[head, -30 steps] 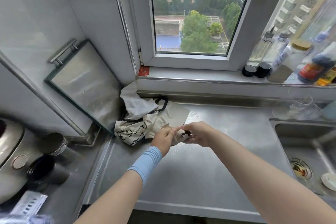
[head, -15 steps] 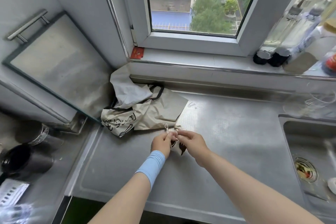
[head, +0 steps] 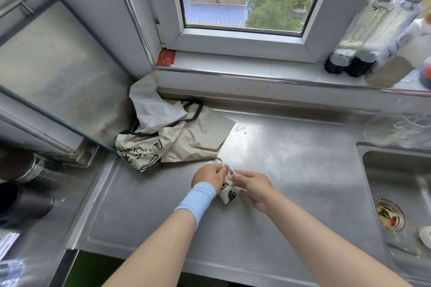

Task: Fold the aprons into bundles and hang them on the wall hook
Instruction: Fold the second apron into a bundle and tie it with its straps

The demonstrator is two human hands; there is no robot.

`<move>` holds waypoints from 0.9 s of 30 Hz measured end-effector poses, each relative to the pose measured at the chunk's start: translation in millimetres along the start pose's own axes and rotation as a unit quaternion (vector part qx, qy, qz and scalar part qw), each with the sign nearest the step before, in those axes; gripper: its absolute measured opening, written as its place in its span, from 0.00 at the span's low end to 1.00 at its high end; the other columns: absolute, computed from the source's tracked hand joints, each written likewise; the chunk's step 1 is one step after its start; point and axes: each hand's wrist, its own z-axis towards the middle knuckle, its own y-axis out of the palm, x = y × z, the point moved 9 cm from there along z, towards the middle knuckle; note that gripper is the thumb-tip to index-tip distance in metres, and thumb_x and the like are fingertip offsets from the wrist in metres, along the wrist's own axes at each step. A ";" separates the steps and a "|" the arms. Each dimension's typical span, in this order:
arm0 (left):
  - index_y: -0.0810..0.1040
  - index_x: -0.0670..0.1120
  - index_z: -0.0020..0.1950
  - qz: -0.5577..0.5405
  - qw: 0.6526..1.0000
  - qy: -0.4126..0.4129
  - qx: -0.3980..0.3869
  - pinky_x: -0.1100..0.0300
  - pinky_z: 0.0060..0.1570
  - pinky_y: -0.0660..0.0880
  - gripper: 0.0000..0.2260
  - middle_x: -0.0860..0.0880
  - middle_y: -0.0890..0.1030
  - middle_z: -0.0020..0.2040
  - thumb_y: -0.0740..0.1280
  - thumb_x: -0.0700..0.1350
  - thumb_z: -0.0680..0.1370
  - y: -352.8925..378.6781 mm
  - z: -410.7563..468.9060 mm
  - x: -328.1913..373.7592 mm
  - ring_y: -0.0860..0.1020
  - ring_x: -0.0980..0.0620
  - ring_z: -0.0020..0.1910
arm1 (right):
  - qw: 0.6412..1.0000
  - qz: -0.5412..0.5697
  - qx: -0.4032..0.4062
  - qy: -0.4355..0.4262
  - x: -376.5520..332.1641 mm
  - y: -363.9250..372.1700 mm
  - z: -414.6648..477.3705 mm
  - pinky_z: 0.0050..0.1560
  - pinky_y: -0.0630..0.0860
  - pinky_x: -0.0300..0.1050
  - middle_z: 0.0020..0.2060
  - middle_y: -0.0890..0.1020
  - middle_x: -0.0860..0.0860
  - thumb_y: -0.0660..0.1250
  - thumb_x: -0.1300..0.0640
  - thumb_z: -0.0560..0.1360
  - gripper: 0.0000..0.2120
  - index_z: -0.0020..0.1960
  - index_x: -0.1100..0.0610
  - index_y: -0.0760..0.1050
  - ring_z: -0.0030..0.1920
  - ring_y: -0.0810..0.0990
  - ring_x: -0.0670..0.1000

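A small cream apron bundle (head: 229, 194) with black print sits on the steel counter between my two hands. My left hand (head: 208, 176), with a light blue band on its wrist, grips the bundle's upper left side and its thin strap. My right hand (head: 254, 189) pinches the strap at the bundle's top right. Behind them, a loose pile of beige and grey aprons (head: 173, 136) with black trim lies crumpled in the counter's back left corner. No wall hook is in view.
A glass-framed board (head: 58, 72) leans on the left wall. Dark cups (head: 28, 202) stand at the left. A sink (head: 401, 196) with a drain lies at the right. Bottles (head: 377, 37) line the window sill. A clear glass (head: 396, 128) stands near the sink.
My view has tilted down, so the hands and the bundle sit lower in the frame. Both hands stay on the bundle, with their fingers shifted along the strap.
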 end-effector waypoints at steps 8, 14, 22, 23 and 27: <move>0.76 0.57 0.37 0.084 0.995 0.045 -0.012 0.59 0.37 0.68 0.16 0.54 0.79 0.37 0.57 0.61 0.79 8.5 -4.7 13.2 0.76 0.51 0.40 | 0.980 -0.133 -0.020 -0.147 -35.9 -6.7 -6.3 0.49 0.74 0.33 0.44 0.87 0.47 0.72 0.60 0.76 0.04 0.48 0.56 0.86 0.47 0.83 0.41; 0.81 0.53 0.51 0.115 0.984 0.129 -0.040 0.57 0.51 0.72 0.10 0.48 0.80 0.50 0.61 0.47 0.76 17.4 -5.6 15.7 0.75 0.47 0.53 | 0.872 -0.320 -0.031 -0.369 -62.2 15.4 -10.2 0.57 0.75 0.38 0.48 0.84 0.40 0.77 0.60 0.71 0.07 0.47 0.50 0.87 0.54 0.80 0.42; 0.83 0.54 0.48 -0.056 0.993 0.108 -0.014 0.59 0.50 0.73 0.08 0.53 0.80 0.42 0.64 0.48 0.78 10.3 -10.4 8.4 0.77 0.53 0.47 | 0.873 -0.345 -0.015 -0.343 -53.3 16.2 7.7 0.42 0.76 0.44 0.33 0.82 0.46 0.69 0.59 0.78 0.04 0.45 0.53 0.81 0.36 0.79 0.47; 0.83 0.56 0.48 -0.057 0.994 0.095 -0.001 0.60 0.48 0.74 0.08 0.54 0.82 0.41 0.64 0.49 0.78 9.0 -10.5 6.5 0.78 0.53 0.45 | 0.880 -0.352 -0.008 -0.319 -50.2 15.2 11.7 0.41 0.75 0.44 0.32 0.81 0.46 0.68 0.58 0.78 0.04 0.45 0.53 0.81 0.35 0.78 0.48; 0.82 0.60 0.48 -0.078 0.994 0.065 0.033 0.64 0.44 0.75 0.08 0.58 0.83 0.36 0.63 0.51 0.77 4.1 -11.3 0.6 0.79 0.59 0.41 | 0.914 -0.344 -0.001 -0.215 -36.8 9.6 23.7 0.40 0.72 0.43 0.29 0.79 0.46 0.66 0.52 0.79 0.07 0.42 0.50 0.78 0.32 0.77 0.46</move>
